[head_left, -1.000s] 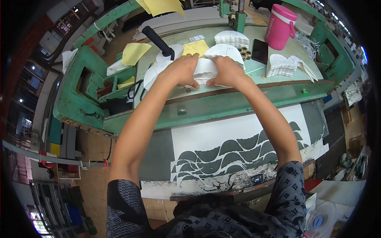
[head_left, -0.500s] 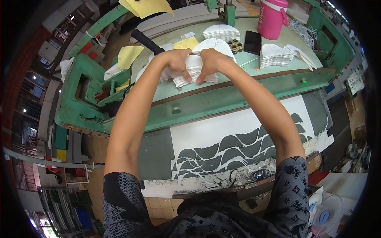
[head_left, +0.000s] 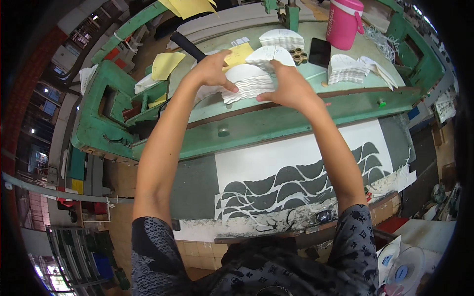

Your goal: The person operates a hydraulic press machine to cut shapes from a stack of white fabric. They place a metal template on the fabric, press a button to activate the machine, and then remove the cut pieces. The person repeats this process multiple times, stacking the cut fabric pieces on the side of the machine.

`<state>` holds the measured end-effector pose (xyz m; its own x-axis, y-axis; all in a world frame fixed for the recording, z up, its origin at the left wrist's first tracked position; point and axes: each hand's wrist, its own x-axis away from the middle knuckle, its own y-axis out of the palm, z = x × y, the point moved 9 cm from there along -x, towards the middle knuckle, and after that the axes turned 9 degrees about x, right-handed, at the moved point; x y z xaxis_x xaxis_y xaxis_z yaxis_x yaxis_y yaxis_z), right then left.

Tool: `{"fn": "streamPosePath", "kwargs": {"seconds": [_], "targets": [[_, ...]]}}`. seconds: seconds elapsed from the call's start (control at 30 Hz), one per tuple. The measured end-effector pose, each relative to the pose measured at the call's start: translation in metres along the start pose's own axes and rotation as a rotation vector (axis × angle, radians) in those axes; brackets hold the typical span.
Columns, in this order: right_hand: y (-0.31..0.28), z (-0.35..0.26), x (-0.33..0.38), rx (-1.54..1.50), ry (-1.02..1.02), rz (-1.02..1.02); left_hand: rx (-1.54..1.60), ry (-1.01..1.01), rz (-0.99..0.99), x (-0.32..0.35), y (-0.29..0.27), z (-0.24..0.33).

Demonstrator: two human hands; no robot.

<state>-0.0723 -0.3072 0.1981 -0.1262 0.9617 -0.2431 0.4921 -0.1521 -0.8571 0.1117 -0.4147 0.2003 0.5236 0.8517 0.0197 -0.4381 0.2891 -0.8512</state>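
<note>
A stack of white, dome-shaped cut pieces (head_left: pixel 249 83) with wavy layered edges stands on the green machine's ledge. My left hand (head_left: pixel 213 71) is at its left side, fingers apart, its thumb tip at the stack's edge. To the right of the stack is my right hand (head_left: pixel 292 88), also open, thumb stretched toward the stack's near right corner. Neither hand grips the pieces. Just behind is another white stack (head_left: pixel 271 55), with the right fingertips by its front edge. A yellow paper (head_left: pixel 239 53) lies beyond my left hand.
On the ledge are more white stacks (head_left: pixel 282 38), (head_left: pixel 345 69), brass-coloured round parts (head_left: pixel 298 55), a black phone (head_left: pixel 320 52) and a pink jug (head_left: pixel 344 23). A black handle (head_left: pixel 187 45) slants behind my left hand. Nearer me lies a white sheet with curved cut-outs (head_left: pixel 266 160).
Both hands have let go of the front white stack and spread apart, the right one moving further right. The view has shifted slightly.
</note>
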Motion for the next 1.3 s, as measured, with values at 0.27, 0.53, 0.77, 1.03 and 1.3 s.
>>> {"fn": "streamPosePath", "kwargs": {"seconds": [0.27,0.53,0.77,1.03,1.3], "targets": [[0.089,0.109,0.276,-0.701,0.379,0.291,0.415,0.031,0.222,0.229,0.099,0.021],[0.181,0.038,0.515,-0.615,0.736,-0.048,0.475,-0.158,-0.362,0.456,0.429,-0.019],[0.074,0.014,0.539,-0.135,0.585,0.043,0.528,-0.050,-0.080,0.393,0.401,-0.016],[0.027,0.045,0.658,-0.078,0.890,0.341,0.675,0.032,-0.082,0.357,0.409,0.038],[0.036,0.083,0.684,-0.182,0.856,0.348,0.449,0.273,-0.164,0.273,0.463,0.228]]}}
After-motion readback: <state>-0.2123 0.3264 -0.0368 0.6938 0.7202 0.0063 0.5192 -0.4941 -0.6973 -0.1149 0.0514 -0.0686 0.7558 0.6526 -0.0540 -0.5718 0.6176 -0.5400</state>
